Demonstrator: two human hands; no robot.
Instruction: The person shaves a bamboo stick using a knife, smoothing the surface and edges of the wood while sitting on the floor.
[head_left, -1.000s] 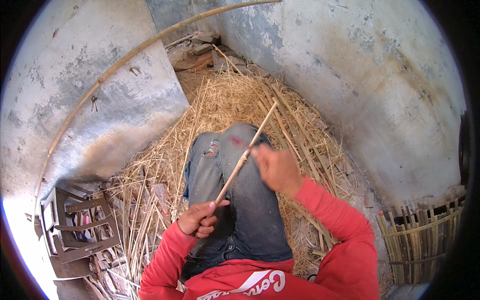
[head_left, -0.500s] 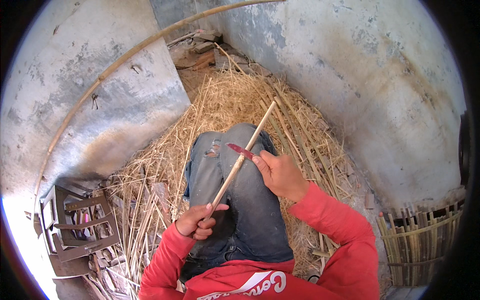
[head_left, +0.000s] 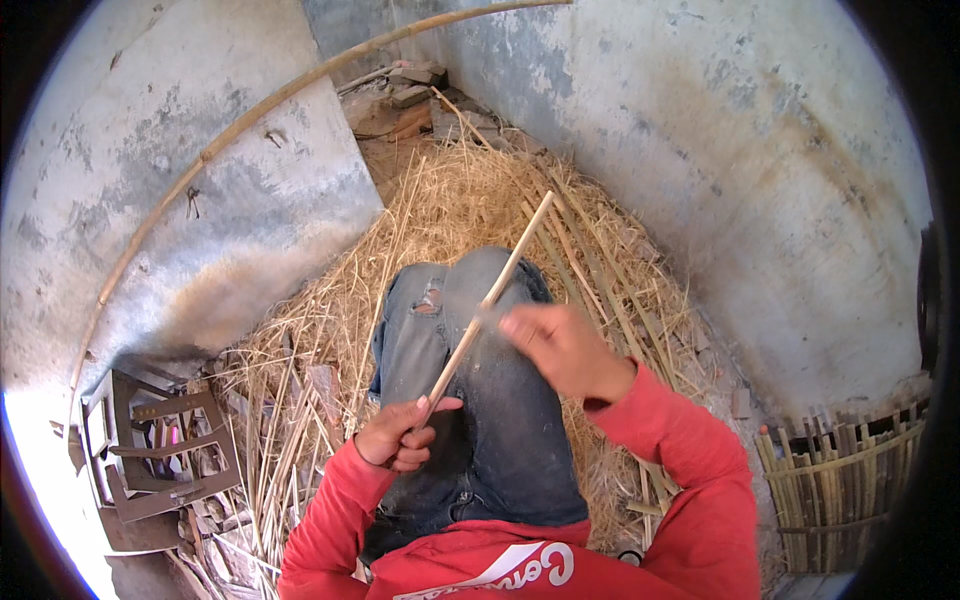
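Observation:
My left hand (head_left: 395, 437) is closed round the lower end of a pale bamboo stick (head_left: 517, 252), which slants up and away to the right across my thighs. Its far end sticks out past my knees. My right hand (head_left: 562, 348) is closed on a knife (head_left: 489, 314) at about the stick's middle. Motion smears the knife now, so its edge and exact contact with the stick cannot be made out; a reddish blade showed half a second ago. My jeans (head_left: 515, 430) lie beneath the stick.
Shavings (head_left: 470, 195) cover the floor around my legs, with long bamboo strips (head_left: 590, 260) to the right. A metal frame (head_left: 175, 440) stands at left, a slatted bamboo basket (head_left: 840, 490) at right. A bent pole (head_left: 205, 155) arcs before the walls (head_left: 740, 170).
My right hand has shifted slightly right and down, and the knife has gone from sharp to blurred. The stick's far end has risen a little; my left hand keeps its grip.

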